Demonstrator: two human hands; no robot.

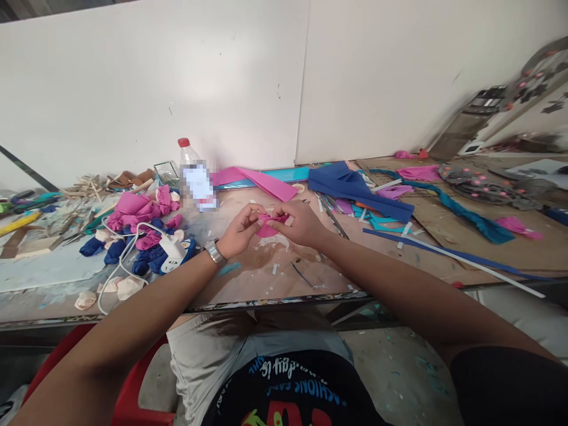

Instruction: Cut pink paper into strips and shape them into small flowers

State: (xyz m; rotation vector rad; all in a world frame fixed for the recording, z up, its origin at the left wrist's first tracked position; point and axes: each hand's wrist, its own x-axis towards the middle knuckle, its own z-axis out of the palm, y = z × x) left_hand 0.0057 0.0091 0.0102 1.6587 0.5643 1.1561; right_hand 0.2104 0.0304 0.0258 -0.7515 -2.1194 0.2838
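Both hands meet over the middle of the brown worktable (284, 278). My left hand (241, 228), with a metal watch on its wrist, pinches the left end of a small pink foam piece (268, 226). My right hand (298, 222) curls its fingers round the right end of the same piece. The piece is folded or rolled between the fingertips, just above the tabletop. Small white scraps lie on the table right beneath it.
A pile of pink and dark blue foam rolls (142, 228) lies at the left with a white power strip (173, 251) and cable. A plastic bottle (195, 174) stands behind. Pink (266, 180), blue (355, 186) and teal (465, 216) foam sheets and strips cover the right.
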